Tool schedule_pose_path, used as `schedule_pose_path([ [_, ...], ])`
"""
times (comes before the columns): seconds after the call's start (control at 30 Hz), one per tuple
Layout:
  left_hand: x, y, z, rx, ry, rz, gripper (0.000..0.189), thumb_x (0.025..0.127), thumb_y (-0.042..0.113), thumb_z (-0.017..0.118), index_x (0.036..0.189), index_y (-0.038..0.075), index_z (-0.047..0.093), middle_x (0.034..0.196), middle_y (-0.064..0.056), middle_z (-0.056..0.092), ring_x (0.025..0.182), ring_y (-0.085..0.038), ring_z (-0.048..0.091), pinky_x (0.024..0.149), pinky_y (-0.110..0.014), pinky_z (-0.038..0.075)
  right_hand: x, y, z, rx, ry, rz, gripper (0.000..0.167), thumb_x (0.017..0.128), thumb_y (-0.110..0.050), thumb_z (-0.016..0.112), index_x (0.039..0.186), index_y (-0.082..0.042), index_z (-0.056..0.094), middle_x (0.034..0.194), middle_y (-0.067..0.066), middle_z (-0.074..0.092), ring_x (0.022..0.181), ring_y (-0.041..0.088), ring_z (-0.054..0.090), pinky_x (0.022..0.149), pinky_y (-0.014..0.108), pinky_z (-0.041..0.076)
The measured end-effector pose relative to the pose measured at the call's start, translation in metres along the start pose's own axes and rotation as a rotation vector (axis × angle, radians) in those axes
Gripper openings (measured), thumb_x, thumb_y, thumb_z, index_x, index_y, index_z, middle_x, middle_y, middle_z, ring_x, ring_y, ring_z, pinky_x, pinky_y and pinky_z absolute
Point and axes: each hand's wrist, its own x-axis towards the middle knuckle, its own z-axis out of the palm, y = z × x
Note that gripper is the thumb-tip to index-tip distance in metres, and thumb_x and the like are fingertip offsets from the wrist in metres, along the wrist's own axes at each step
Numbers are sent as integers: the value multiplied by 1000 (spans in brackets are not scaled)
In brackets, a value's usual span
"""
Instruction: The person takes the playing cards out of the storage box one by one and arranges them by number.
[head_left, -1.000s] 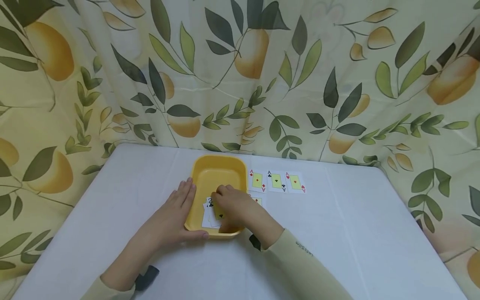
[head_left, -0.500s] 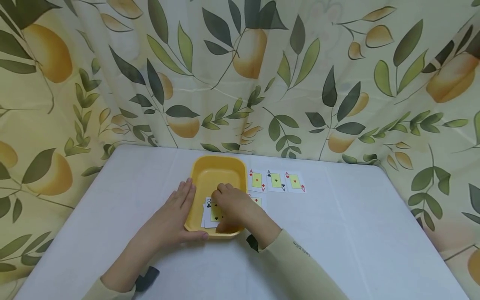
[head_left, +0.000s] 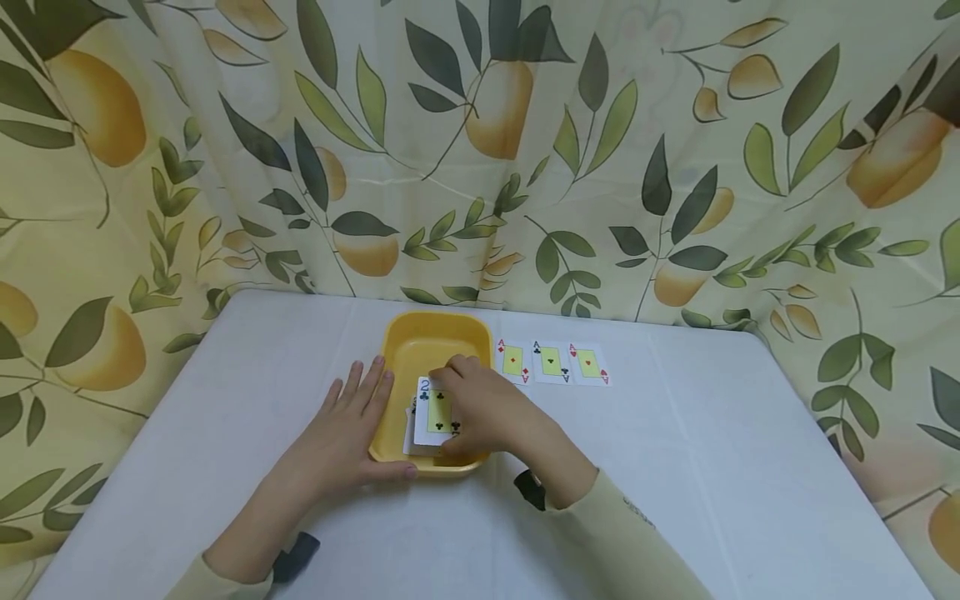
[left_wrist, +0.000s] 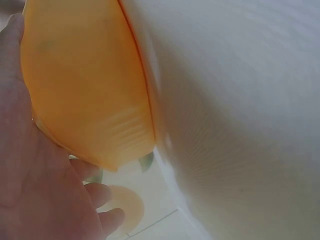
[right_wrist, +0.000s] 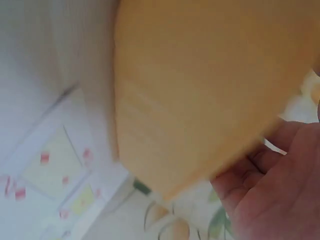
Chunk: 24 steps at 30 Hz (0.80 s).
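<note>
A yellow plastic tray (head_left: 435,325) stands on the white table, with playing cards (head_left: 408,440) inside near its front. My left hand (head_left: 341,429) rests along the tray's left rim, fingers straight and thumb along the front edge. Reaching over the right side, my right hand (head_left: 487,408) pinches a 2 of clubs (head_left: 423,425), raised face up above the other cards. The right fingers partly cover that card. In the left wrist view the tray's outer wall (left_wrist: 85,75) lies against my palm side. The held card is hidden behind the tray wall (right_wrist: 200,85) in the right wrist view.
Right of the tray, an ace of diamonds (head_left: 513,361), ace of clubs (head_left: 551,362) and ace of hearts (head_left: 590,364) lie in a row. A red-marked card (right_wrist: 50,160) lies nearer, seen from the right wrist. A fruit-patterned curtain (head_left: 480,167) hangs behind the table.
My right hand has drawn the 2 of clubs up off the cards in the tray and slightly away, showing more of its face. The left hand stays put.
</note>
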Motion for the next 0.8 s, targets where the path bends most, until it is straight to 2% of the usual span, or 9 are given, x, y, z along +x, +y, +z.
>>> schedule_pose_path([
  [0.2,3,3,0,16,13,9,131,68,93,52,160,6,15,168,-11,1,154,-38,1,123,-58,10,-24,13,-20,62,75,61,93,63,-40,92,143,-14,52,132,0,52,114,14,47,103,30,47],
  [0.33,2,3,-1,17,16,2,130,68,90,56,160,7,17,168,-13,2,153,-40,3,123,-58,12,-35,22,-27,55,93,94,93,63,-39,92,143,-15,51,133,-1,50,114,12,45,102,27,48],
  [0.57,0,2,-2,-3,9,-5,130,69,88,59,160,5,16,168,-14,2,153,-41,3,123,-57,13,-50,37,-29,25,93,100,91,63,-37,91,142,-14,52,132,-1,50,117,14,47,103,29,47],
  [0.8,1,3,-1,14,5,-19,132,67,93,52,160,7,16,168,-12,1,153,-41,1,123,-56,11,-65,58,-25,-2,85,137,90,63,-35,90,141,-12,53,129,1,51,114,16,48,100,32,49],
])
